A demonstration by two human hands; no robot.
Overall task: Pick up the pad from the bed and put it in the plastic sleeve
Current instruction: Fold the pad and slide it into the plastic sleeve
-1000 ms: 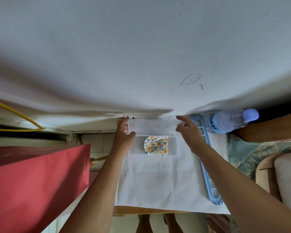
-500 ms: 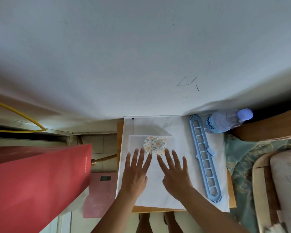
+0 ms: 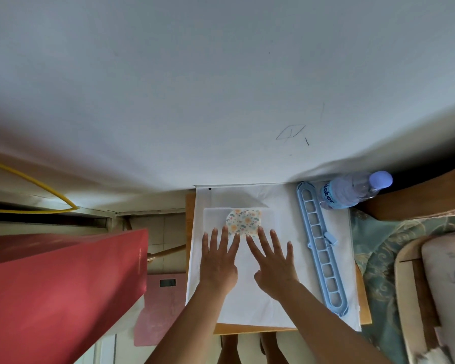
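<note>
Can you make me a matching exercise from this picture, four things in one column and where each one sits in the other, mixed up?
Things:
1. floral pad
2. water bottle
3. blue slotted rack
4. red bag

Places:
A. lying on its side at the far right corner of the white sheet
B. standing at the left, off the table
C. inside the plastic sleeve, just beyond the fingertips
D. lying lengthwise along the right side of the white sheet

Pairs: 1-C, 2-A, 3-D, 4-B

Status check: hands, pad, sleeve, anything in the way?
Left hand and right hand open, flat on the white sheet. Floral pad looks inside the plastic sleeve. Blue rack clear at right.
</note>
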